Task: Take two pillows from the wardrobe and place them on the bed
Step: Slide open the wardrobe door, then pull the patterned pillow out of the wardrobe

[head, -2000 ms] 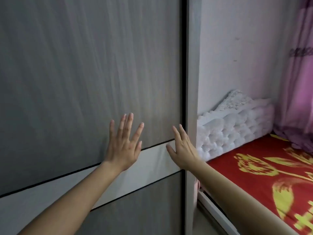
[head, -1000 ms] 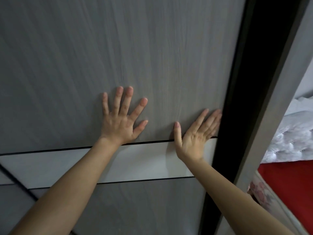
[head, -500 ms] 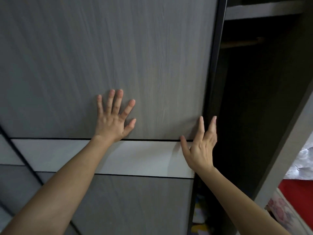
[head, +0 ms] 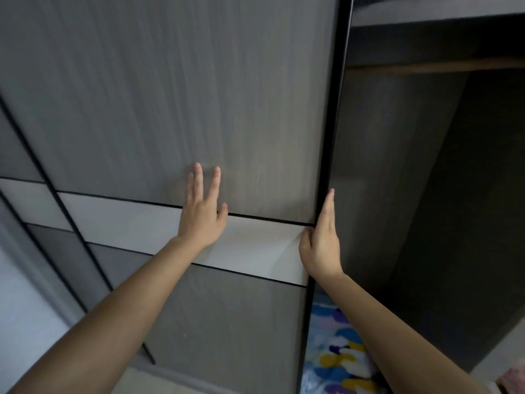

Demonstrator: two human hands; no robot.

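A grey sliding wardrobe door [head: 199, 95] with a pale band across it fills the left and middle of the view. My left hand [head: 203, 216] lies flat against the door, fingers spread. My right hand [head: 322, 241] rests on the door's black right edge, fingers straight. To the right the wardrobe's dark inside [head: 426, 180] stands exposed. At its bottom lies a fabric item with blue, yellow and white patches [head: 338, 356], partly hidden by my right forearm; I cannot tell whether it is a pillow.
A shelf [head: 437, 12] and a hanging rail [head: 440, 66] cross the top of the open compartment. A second door panel [head: 17, 155] overlaps at the far left. A bit of pink fabric [head: 514, 379] shows at the bottom right corner.
The door has slid left, widening the opening from a narrow dark gap to a broad compartment. My right hand has shifted from the door's face to its edge. The patterned fabric has come into sight.
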